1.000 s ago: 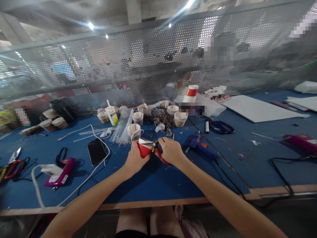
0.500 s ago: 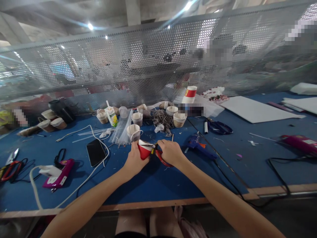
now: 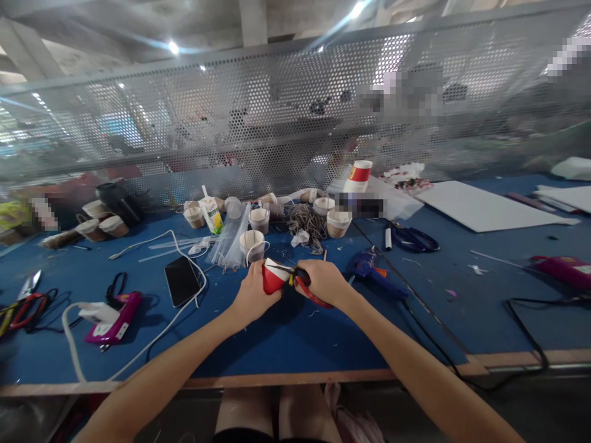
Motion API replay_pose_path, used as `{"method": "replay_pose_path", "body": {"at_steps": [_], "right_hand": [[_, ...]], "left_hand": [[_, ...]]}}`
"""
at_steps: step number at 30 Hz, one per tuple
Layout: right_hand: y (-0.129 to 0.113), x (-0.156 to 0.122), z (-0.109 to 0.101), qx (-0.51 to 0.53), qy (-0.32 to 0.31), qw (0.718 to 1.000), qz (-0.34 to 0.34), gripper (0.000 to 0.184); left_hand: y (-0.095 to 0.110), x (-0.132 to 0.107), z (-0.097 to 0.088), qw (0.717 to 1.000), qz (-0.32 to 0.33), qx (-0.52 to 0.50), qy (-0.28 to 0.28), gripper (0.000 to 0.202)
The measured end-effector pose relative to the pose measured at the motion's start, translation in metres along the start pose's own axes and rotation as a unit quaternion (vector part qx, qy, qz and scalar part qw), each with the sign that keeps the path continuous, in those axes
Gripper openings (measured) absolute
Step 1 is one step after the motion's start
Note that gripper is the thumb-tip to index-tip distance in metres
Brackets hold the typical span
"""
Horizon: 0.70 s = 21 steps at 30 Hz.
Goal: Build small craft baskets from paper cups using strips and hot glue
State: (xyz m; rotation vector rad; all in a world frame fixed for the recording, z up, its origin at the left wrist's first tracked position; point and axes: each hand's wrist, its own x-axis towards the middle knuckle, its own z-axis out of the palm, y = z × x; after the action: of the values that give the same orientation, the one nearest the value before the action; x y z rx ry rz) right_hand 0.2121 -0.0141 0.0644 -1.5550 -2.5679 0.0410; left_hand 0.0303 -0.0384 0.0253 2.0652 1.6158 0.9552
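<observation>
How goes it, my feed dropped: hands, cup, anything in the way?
Left hand grips red cup. Right hand holds scissors at its rim. Beside them, blue glue gun, apart.

This is a craft workshop: the blue tabletop holds glue guns, scissors, paper cups and string.

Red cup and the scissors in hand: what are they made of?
Cup: likely paper, matte red outside, white inside at the rim. Scissors: thin grey blades, probably metal; glossy red handles look plastic, mostly hidden under the right hand.
</observation>
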Motion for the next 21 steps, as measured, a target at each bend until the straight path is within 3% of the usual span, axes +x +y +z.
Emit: {"method": "replay_pose_path", "body": {"at_steps": [5,13,17,21], "right_hand": [[0.010,0.003,0.003,0.082,-0.042,0.996,-0.006,0.017],[0.024,0.007,0.014,0.220,-0.087,0.970,-0.046,0.023],[0.019,0.003,0.010,0.188,-0.090,0.977,-0.040,0.021],[0.010,0.000,-0.001,0.079,-0.037,0.996,0.000,0.018]], "left_hand": [[-0.003,0.003,-0.001,1.000,0.001,0.023,-0.007,0.058],[-0.002,0.004,-0.004,1.000,-0.009,0.016,-0.011,0.057],[-0.002,0.002,-0.003,1.000,-0.016,0.016,0.010,0.057],[-0.003,0.000,0.000,0.998,-0.014,0.015,0.052,0.060]]}}
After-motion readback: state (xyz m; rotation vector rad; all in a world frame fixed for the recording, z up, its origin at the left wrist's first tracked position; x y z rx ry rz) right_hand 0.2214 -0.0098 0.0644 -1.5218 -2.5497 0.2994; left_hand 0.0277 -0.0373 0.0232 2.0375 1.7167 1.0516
